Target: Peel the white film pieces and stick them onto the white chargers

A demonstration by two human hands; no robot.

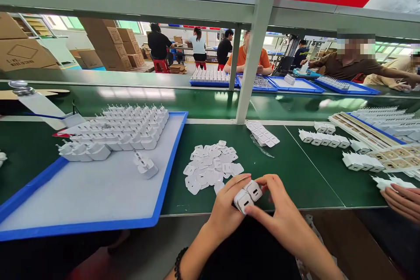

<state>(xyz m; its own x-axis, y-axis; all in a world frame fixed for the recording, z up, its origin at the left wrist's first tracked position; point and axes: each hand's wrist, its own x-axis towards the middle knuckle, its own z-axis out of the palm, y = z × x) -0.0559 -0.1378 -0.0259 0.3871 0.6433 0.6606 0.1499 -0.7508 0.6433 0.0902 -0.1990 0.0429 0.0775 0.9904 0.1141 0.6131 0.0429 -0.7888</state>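
Snugly, two white adapters sit between both hands

The two white adapters (pixel 248 196) lie side by side in the fingers, slot-bearing faces showing, near the table's front edge. The left hand (pixel 226 203) is curled closely round them from one side; the right hand (pixel 280 203) has its thumb and forefinger parted only by the pair's width, gripping them from the other. Just beyond the left fingers, a loose heap of white pieces (pixel 210 164) spreads over the green table (pixel 295 175). Farther ahead of the right fingers rests a stack of white sheets (pixel 262 134). Left of the fingers, a blue-rimmed tray (pixel 170 166) carries rows of pronged plugs (pixel 121 133), one plug (pixel 146 167) apart. Well right of them, a co-worker's hand (pixel 402 199) touches white plug parts below short rows of adapters (pixel 323 139).
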